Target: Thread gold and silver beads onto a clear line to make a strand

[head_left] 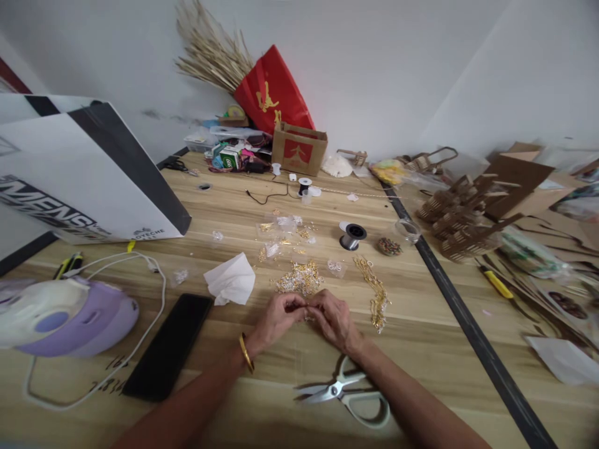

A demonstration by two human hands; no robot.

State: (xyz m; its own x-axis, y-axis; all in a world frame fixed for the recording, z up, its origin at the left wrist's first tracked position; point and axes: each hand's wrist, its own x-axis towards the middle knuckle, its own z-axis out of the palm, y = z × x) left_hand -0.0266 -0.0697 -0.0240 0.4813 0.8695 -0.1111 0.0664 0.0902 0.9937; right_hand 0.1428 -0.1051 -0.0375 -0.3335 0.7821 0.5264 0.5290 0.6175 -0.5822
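Note:
My left hand (279, 319) and my right hand (333, 318) meet over the middle of the table, fingertips pinched together. Whatever sits between them is too small to make out. Just beyond the fingers lies a heap of gold and clear beads (299, 279). Right of my right hand a gold chain (378, 302) is stretched out on the wood. A pair of scissors (334, 391) with pale handles rests near my right forearm, blades parted. A gold bangle (246, 353) circles my left wrist.
To the left are a black phone (169, 346), a white tissue (233, 279), a purple-and-white device (79, 318) and its white cable. A wire spool (353, 236) and a dish of coloured beads (389, 246) stand farther back. Woven baskets (461, 215) crowd the right side.

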